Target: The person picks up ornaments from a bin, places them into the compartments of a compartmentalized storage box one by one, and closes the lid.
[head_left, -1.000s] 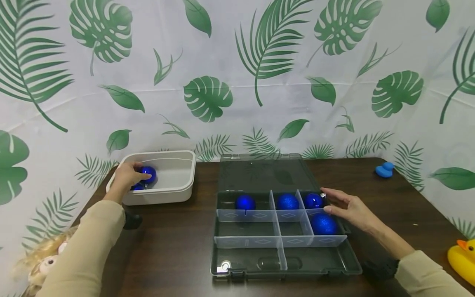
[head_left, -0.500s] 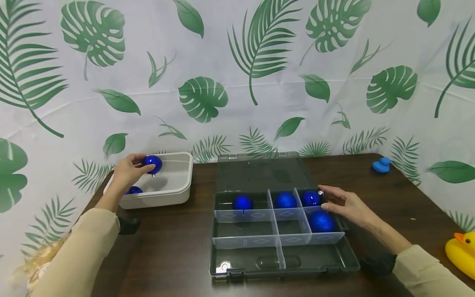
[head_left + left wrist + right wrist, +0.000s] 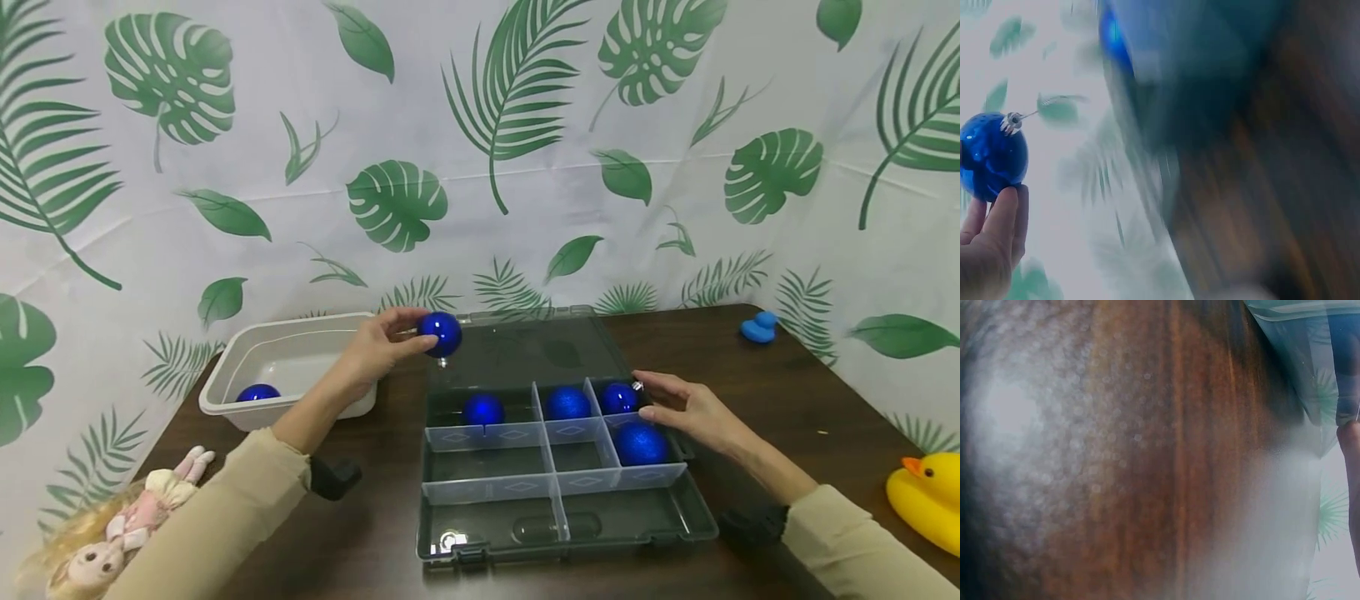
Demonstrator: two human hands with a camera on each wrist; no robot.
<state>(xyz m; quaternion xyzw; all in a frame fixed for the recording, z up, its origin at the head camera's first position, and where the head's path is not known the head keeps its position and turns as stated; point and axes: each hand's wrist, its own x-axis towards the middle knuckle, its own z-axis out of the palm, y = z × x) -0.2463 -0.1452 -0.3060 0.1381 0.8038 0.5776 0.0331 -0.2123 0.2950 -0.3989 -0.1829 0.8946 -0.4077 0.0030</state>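
Observation:
In the head view my left hand [image 3: 378, 350] pinches a glossy blue Christmas ball [image 3: 439, 335] between thumb and fingers, silver cap pointing down, above the raised lid of the grey divided organizer box [image 3: 491, 525]. The left wrist view also has this ball [image 3: 994, 156], with a wire loop on its cap. My right hand [image 3: 697, 417] stays at the box's right side, fingers fairly straight, fingertips by the cap of another glossy ball [image 3: 619, 398]. In front of that sits a glittery blue ball [image 3: 641, 444]. Two more balls, one glittery [image 3: 568, 403] and one smoother [image 3: 483, 409], lie in back compartments.
A white bin [image 3: 288, 402] at the left holds one blue ball [image 3: 258, 392]. A doll [image 3: 123, 533] lies at the front left. A small blue duck [image 3: 760, 327] is at the back right, a yellow rubber duck [image 3: 930, 500] at the right edge. Leaf-printed cloth [image 3: 300, 150] hangs behind.
My left hand has lifted the glossy Christmas ball out of the white bin and carried it right, over to the organizer's lid. The right hand has stayed beside the box.

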